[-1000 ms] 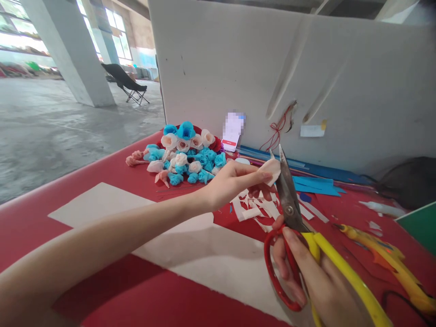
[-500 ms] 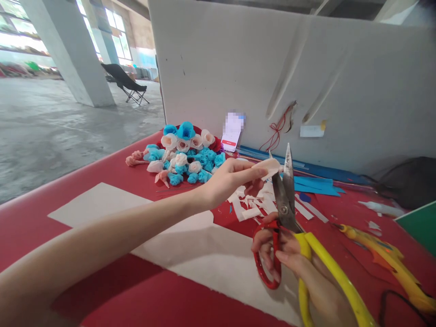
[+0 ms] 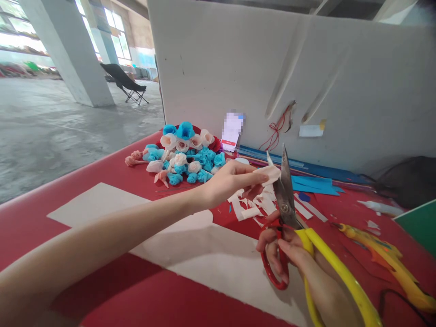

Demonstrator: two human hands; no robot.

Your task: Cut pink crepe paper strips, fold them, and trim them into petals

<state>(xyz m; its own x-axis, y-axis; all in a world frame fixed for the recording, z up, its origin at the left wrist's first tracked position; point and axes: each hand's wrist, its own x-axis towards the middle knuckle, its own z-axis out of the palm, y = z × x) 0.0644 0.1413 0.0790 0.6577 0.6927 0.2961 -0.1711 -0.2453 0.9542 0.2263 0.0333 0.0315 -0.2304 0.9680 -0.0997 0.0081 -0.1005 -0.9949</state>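
Observation:
Between the thumb and fingers of my left hand (image 3: 235, 181) is a small pale piece of paper (image 3: 269, 174) with a rounded edge. My right hand (image 3: 303, 259) is wrapped round the handles of a pair of scissors (image 3: 285, 206), one handle red and the other yellow. Their blades are parted and point upward, right at the paper's right edge. White paper scraps (image 3: 254, 206) lie on the table behind and below my hands. A large pale sheet (image 3: 190, 245) is spread beneath my left forearm.
Blue, white and pink paper flowers (image 3: 190, 156) are heaped at the back left. A phone (image 3: 232, 131) leans on the white panel (image 3: 218, 68). Blue strips (image 3: 315, 185) lie at the back right, and a yellow glue gun (image 3: 384, 259) at the right on the red table (image 3: 136, 290).
The scissors have tilted slightly to the left, and their handles have shifted a little right. My left hand still holds the paper in nearly the same place.

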